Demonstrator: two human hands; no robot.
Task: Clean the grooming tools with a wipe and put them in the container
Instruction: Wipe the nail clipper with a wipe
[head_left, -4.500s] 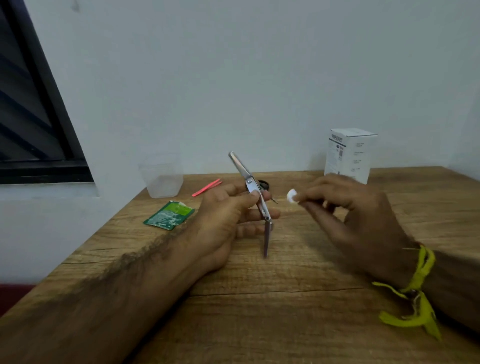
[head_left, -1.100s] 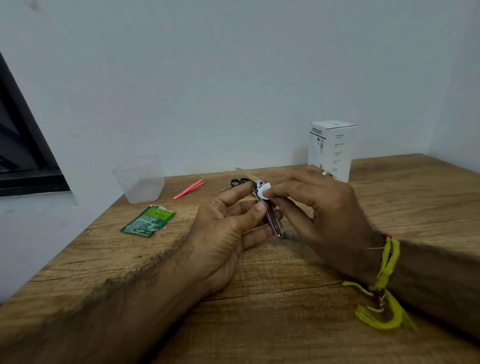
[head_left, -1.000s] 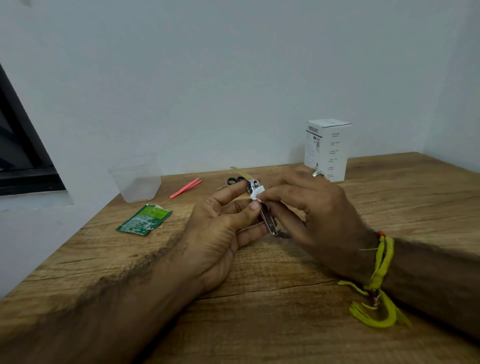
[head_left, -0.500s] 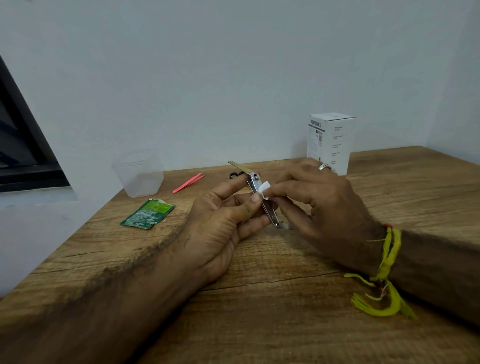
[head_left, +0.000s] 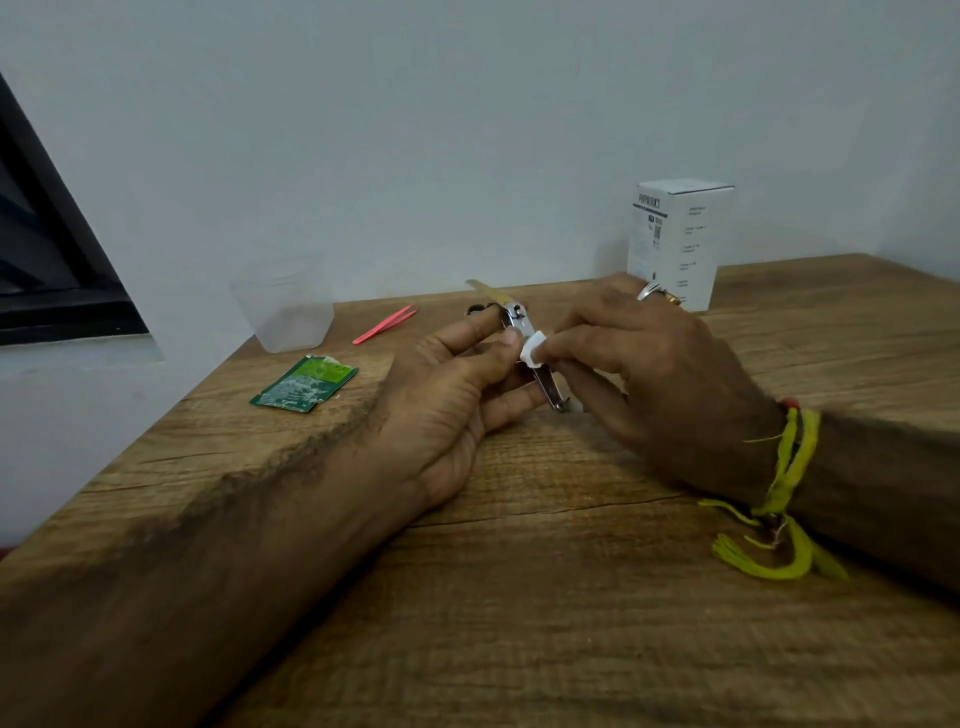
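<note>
My left hand (head_left: 457, 395) holds a metal nail clipper (head_left: 519, 325) between thumb and fingers, its lever raised toward the wall. My right hand (head_left: 660, 374) pinches a small white wipe (head_left: 532, 353) against the clipper's body. Pink tweezers (head_left: 384, 325) lie on the wooden table (head_left: 519, 597) behind my left hand. Small black-handled scissors (head_left: 475, 309) lie just behind the clipper, mostly hidden. A clear plastic container (head_left: 285, 312) stands at the back left by the wall.
A torn green wipe sachet (head_left: 304, 384) lies left of my left hand. A white carton (head_left: 675, 241) stands at the back right against the wall. The table's left edge runs diagonally past the container.
The wipe in my right hand has slid down the clipper from near the lever pivot to the middle of its body. My left hand keeps its hold.
</note>
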